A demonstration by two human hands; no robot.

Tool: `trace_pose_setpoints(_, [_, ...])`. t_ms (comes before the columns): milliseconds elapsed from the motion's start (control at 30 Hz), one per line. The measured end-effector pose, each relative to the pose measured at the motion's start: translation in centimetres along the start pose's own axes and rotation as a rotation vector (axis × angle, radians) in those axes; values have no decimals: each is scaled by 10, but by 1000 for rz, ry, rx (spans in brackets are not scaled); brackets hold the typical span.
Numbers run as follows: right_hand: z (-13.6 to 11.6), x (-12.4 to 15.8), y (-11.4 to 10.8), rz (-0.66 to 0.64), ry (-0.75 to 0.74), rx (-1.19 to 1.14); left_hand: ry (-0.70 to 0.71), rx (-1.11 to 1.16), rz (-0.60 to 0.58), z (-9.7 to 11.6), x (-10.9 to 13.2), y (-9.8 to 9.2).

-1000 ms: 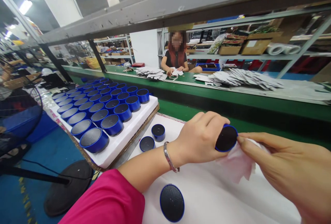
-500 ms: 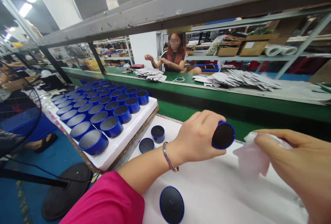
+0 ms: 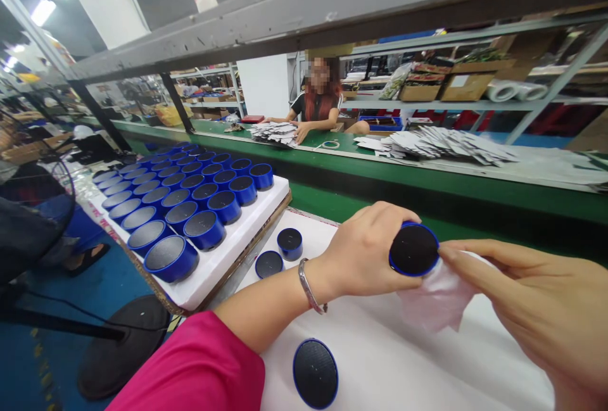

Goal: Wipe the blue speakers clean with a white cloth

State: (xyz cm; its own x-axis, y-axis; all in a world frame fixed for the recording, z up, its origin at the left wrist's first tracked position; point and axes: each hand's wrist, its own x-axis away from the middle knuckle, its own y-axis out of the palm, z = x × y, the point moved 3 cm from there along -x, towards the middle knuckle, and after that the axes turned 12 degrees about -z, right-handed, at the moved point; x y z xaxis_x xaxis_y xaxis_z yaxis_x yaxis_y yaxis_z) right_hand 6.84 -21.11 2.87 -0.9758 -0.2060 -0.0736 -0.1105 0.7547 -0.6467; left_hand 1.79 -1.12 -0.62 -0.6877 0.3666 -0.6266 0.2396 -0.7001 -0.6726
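Reading my head feed from the left, I find the black base of a pedestal fan (image 3: pixel 123 347) on the floor, left of the white foam tray (image 3: pixel 240 259). The tray carries rows of blue cylinders (image 3: pixel 192 211) with dark tops. Just right of the tray, two smaller blue cans (image 3: pixel 289 244) stand on the white-covered bench (image 3: pixel 380 360), and a blue-rimmed disc (image 3: pixel 315 373) lies nearer me. Well beyond the tray, a co-worker (image 3: pixel 318 97) sits at a green bench, one hand on a stack of white sheets (image 3: pixel 274 133).

Right of the tray, the left hand (image 3: pixel 370 249), with a pink sleeve (image 3: pixel 190 366) and a silver bangle (image 3: pixel 308 285) at the arm, is clenched around a blue cylinder with a dark face (image 3: pixel 414 249), held up off the bench and tilted toward the right hand (image 3: pixel 517 297). Its fingers (image 3: pixel 463 256) are pinched on a pale cloth (image 3: pixel 437 297), just beside the cylinder's rim.

I judge the step in hand to be wiping the cylinder's dark face. The next move calls for bringing the cloth squarely across that face while the left grip stays firm.
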Motion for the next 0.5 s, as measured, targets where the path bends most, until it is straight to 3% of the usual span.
trace_pose_setpoints(167, [1, 3, 1, 62, -98, 52, 22, -92, -21, 0, 1, 4])
trace_pose_setpoints(300, [-4, 13, 15, 141, -161, 67, -49, -180, -68, -2, 0, 10])
trace_pose_setpoints(500, [-2, 16, 27, 315, -324, 127, -96, -50, -45, -13, -1, 23])
